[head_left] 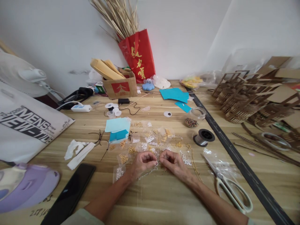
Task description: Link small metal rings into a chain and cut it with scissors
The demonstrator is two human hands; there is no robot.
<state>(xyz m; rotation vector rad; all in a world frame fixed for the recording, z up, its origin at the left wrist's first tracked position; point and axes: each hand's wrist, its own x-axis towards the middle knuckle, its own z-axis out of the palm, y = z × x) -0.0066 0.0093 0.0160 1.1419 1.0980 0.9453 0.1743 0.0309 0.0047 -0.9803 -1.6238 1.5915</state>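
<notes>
My left hand [144, 163] is closed in a pinch at the middle of the table, gripping a thin silver-coloured chain [150, 172] near a small ring or clasp at the fingertips. The chain trails below the fingers onto the wood. Close beside it, my right hand [172, 162] also pinches, but whatever lies between its fingertips is too small to make out. Just beyond the hands lie small clear bags of gold-coloured findings [123, 158] and silver-coloured rings [185, 157]. A gold-coloured chain [195, 165] rests to the right of my right hand.
Scissors [231, 189] lie at right, near a wire spool [203, 137] and a jar of beads [191, 122]. At left are a black phone [70, 190] and white strips [81, 154]. Blue cards [174, 94], a carton [120, 87] and brown baskets [243, 97] stand farther back.
</notes>
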